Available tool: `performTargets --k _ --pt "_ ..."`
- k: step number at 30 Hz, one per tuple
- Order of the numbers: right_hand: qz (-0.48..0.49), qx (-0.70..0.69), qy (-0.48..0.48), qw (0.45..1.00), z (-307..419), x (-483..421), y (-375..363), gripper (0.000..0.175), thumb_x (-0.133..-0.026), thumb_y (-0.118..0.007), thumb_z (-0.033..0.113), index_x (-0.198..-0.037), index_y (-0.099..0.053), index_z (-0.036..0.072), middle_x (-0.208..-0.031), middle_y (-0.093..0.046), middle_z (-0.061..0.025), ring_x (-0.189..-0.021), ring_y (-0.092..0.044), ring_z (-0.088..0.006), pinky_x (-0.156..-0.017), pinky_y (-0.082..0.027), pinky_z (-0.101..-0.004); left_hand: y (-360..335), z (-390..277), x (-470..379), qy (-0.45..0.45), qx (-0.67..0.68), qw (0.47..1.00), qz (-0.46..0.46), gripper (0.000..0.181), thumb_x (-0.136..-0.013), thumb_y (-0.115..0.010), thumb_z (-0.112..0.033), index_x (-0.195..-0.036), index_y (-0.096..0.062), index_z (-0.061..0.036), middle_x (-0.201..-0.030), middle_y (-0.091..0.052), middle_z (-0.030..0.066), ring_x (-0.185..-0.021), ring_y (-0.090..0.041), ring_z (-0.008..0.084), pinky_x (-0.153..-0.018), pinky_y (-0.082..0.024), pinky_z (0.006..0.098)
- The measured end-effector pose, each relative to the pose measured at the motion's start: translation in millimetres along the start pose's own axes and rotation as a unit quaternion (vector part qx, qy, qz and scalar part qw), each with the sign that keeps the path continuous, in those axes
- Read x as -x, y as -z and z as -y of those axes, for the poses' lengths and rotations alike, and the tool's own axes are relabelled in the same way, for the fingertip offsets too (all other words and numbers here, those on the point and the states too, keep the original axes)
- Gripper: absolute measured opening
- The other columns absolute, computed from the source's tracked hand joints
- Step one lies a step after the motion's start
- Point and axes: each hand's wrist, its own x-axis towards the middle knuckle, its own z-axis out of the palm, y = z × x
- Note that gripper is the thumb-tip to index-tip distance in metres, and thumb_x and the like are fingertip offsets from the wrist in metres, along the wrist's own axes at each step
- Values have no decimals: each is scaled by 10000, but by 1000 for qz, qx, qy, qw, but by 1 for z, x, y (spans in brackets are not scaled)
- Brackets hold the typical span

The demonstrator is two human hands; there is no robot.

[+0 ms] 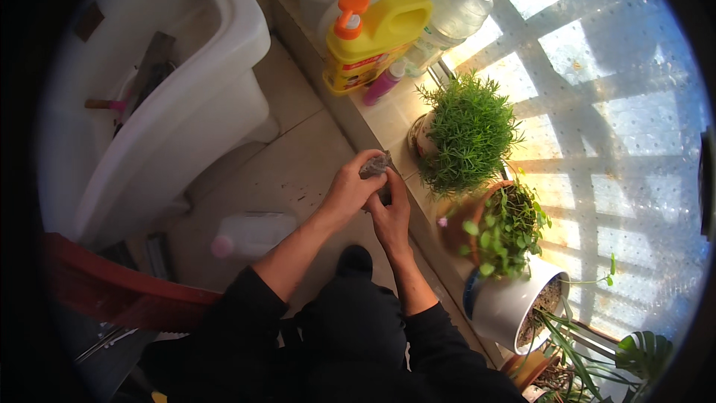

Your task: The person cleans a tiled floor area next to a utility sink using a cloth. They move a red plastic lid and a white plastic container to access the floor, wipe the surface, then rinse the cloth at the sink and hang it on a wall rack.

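In front of me, over the tiled floor, both hands meet around a grey-brown clump [375, 165] that looks like dried soil. My left hand [351, 186] grips it from the left, with the fingers curled behind it. From the right, my right hand [391, 215] presses its fingers against the clump's lower side. A darker part [385, 196] shows between the hands; whether it belongs to the clump I cannot tell. Dark crumbs [302, 197] lie on the floor tiles left of the hands.
At right, a tiled ledge [386, 115] by the window holds a bushy green plant [470, 134], a terracotta pot [480, 218], a white pot [503, 308], a yellow jug [363, 50] and a clear bottle [458, 8]. A white basin [224, 78] stands left, above a plastic bottle [257, 232].
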Motion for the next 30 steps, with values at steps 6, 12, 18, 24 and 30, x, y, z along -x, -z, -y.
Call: performTargets --k 6,12,18,24,30 --pt "14 -97 -43 994 -4 16 5 451 -955 -634 134 -1367 -504 5 -1314 -569 -166 -1137 -598 -226 -893 -501 -336 -14 -20 -64 -248 -292 919 -95 346 -775 -605 3 -1114 -664 -38 -1056 -641 193 -980 -639 373 -838 -524 422" --pt "84 -63 -108 989 -25 52 11 244 -973 -607 99 -1202 -632 17 -1126 -656 -100 -1002 -645 -171 -865 -522 -305 -36 -30 -115 -256 -481 837 -61 334 -788 -583 17 -1097 -682 -60 -1095 -580 169 -1010 -596 402 -844 -510 472" --pt "98 -38 -109 988 -40 70 13 232 -957 -608 75 -1178 -657 20 -1042 -685 -107 -955 -662 -170 -835 -522 -304 -36 -17 -113 -266 -558 786 -7 259 -743 -583 50 -952 -685 -64 -1112 -589 102 -1054 -551 374 -833 -516 466" --pt "88 -48 -91 991 -52 87 14 206 -964 -583 68 -1150 -656 19 -1047 -683 -134 -917 -673 -213 -799 -527 -324 -34 1 -70 -285 -543 789 -30 162 -684 -682 -37 -843 -680 -69 -1043 -605 78 -981 -562 341 -794 -513 443" --pt "80 -49 -148 984 -74 96 22 209 -971 -558 72 -1152 -646 17 -1037 -685 -130 -867 -678 -195 -759 -523 -303 -55 25 -15 -283 -534 795 57 243 -679 -668 -29 -906 -728 -92 -1052 -618 40 -1021 -529 319 -876 -477 421"
